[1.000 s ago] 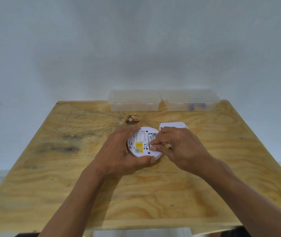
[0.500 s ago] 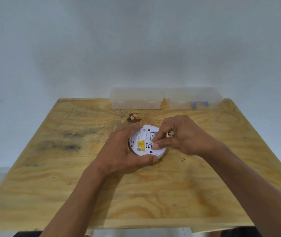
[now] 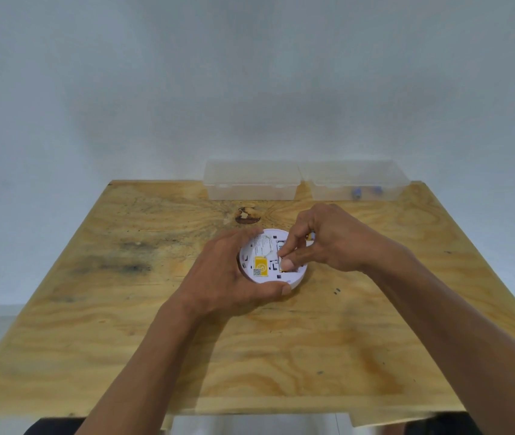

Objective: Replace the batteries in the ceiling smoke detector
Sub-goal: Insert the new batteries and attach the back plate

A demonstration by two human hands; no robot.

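The smoke detector (image 3: 270, 259) lies on its face at the centre of the frame, on the plywood table (image 3: 130, 309), its back with the yellow label (image 3: 261, 264) turned up towards me. My left hand (image 3: 228, 279) grips its rim from the left — fingers curled over the far edge, thumb hooked round the near edge — so the body cannot slide. My right hand (image 3: 322, 243) comes in from the right, thumb and forefinger pinched together down in the open battery bay. I judge they are closed on a battery there, but my own fingers cover it and I cannot tell for sure. A small yellow-and-blue bit (image 3: 310, 236) shows behind my knuckles; what it is I cannot make out.

So I judge the step in hand is the work in the bay itself — whether a cell is going in or coming out I cannot say.

Next, the move calls for a firm hold with the left hand while the right works the cell squarely against its contacts, without prying at an angle. Two clear boxes (image 3: 251, 180) sit at the table's far edge, upper centre and upper right; the right box (image 3: 358, 182) holds small blue pieces.
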